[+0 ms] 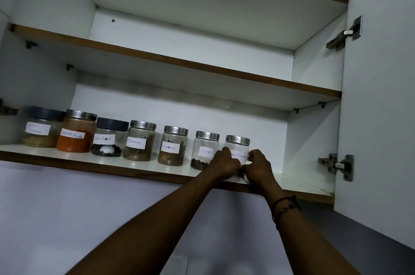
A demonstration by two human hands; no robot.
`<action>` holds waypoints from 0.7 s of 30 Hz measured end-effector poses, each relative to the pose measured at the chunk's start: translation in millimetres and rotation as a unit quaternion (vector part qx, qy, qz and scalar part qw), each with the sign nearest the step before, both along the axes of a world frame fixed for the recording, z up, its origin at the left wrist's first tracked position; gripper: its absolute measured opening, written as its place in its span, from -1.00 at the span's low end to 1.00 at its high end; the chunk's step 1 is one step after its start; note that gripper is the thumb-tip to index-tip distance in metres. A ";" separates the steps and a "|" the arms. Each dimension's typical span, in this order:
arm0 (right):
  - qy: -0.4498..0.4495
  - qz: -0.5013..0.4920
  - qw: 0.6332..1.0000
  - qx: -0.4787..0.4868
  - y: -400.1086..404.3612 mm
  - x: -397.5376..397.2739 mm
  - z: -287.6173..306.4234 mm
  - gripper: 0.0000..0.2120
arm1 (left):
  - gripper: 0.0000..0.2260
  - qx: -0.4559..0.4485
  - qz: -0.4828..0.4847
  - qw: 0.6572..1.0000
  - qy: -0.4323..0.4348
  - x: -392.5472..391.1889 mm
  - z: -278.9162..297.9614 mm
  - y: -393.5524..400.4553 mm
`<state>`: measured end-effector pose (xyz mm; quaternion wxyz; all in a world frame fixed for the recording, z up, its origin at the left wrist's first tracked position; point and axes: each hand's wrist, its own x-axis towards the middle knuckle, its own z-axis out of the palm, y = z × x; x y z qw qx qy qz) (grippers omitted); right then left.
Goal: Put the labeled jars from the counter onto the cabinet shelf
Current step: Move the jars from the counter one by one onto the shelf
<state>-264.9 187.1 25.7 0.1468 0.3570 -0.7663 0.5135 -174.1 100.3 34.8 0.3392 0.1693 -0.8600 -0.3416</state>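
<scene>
Hands first, head view: my left hand (225,163) and right hand (258,165) both grip the small clear steel-lidded "Black Pepper" jar (237,148), standing rightmost on the white lower cabinet shelf (139,165) beside the "Cloves" jar (205,150). I judge placement nearly finished; next, let go gently.

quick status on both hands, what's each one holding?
Left hand: fingers curled round the Black Pepper jar on the shelf.
Right hand: grip on the same jar, other side.

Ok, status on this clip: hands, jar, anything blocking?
Left hand and right hand both grip the steel-lidded clear "Black Pepper" jar. It stands on the white lower shelf, right of the clear "Cloves" jar. Nothing blocking.
</scene>
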 end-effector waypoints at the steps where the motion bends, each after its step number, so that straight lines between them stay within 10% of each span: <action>1: 0.008 0.002 1.000 0.008 -1.3 -2.1 -0.9 -0.61 | -0.55 -0.001 0.000 1.000 -0.010 -1.4 -0.6 -2.0; 13: 0.054 0.116 0.989 -0.074 64.3 71.2 -48.5 -0.86 | -0.77 -0.074 -0.094 0.969 0.216 55.7 -68.0 34.5; 21: 0.000 0.107 0.994 -0.031 119.6 129.9 -177.8 -0.80 | -0.77 0.063 -0.190 0.967 0.157 101.8 -204.9 88.0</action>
